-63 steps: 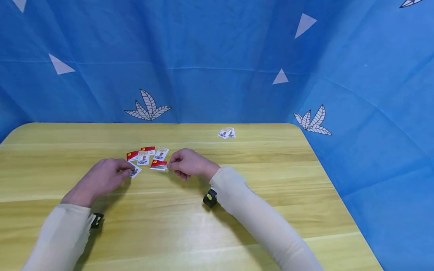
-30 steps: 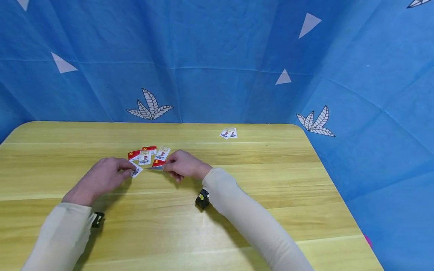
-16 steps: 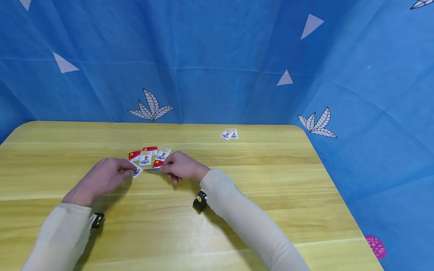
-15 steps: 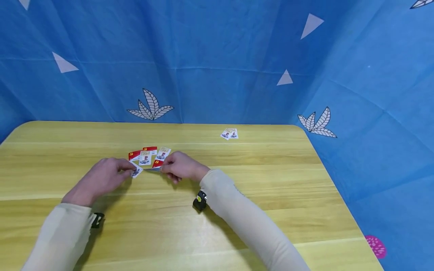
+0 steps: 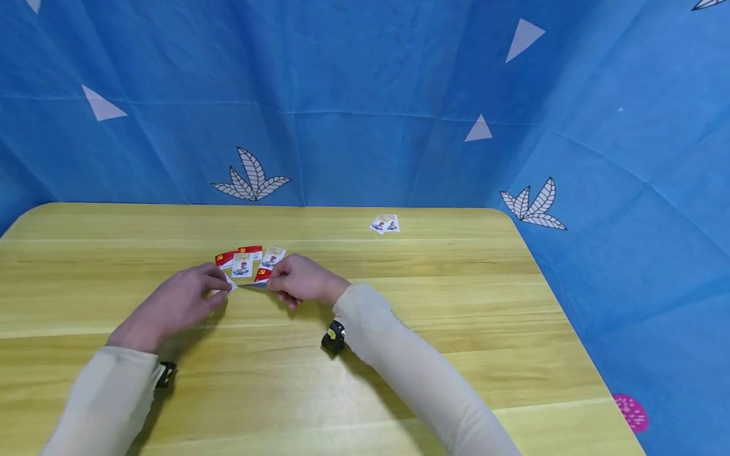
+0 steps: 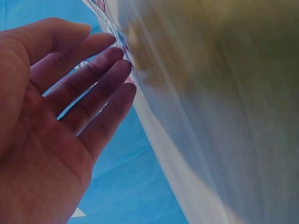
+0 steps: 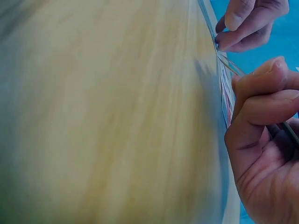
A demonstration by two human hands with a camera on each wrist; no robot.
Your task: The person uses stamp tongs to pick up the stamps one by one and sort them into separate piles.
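Observation:
My right hand [image 5: 299, 278] pinches a slim pair of tweezers [image 5: 255, 285], its prongs pointing left toward the other hand. In the right wrist view the dark rear end of the tweezers [image 7: 288, 132] crosses the palm. The fingertips of my left hand [image 5: 185, 301] rest on a small white stamp [image 5: 230, 284], covering most of it; in the left wrist view these fingers stretch out fairly straight, with the thumb apart. Right by the tweezer tips is this stamp's right edge. Just behind lie a white stamp [image 5: 242, 265], another [image 5: 274, 256] and red-topped ones [image 5: 249, 249].
Two overlapping stamps [image 5: 384, 223] lie near the back edge of the wooden table [image 5: 342, 392]. A blue cloth [image 5: 365, 76] with white triangles and leaves hangs behind and at the right. Each wrist wears a small black camera [image 5: 333, 337].
My right hand has moved a little left, bringing the tweezers from the red stamp toward the left hand's stamp. The left fingers have shifted forward over their stamp, and the thumb has parted from them.

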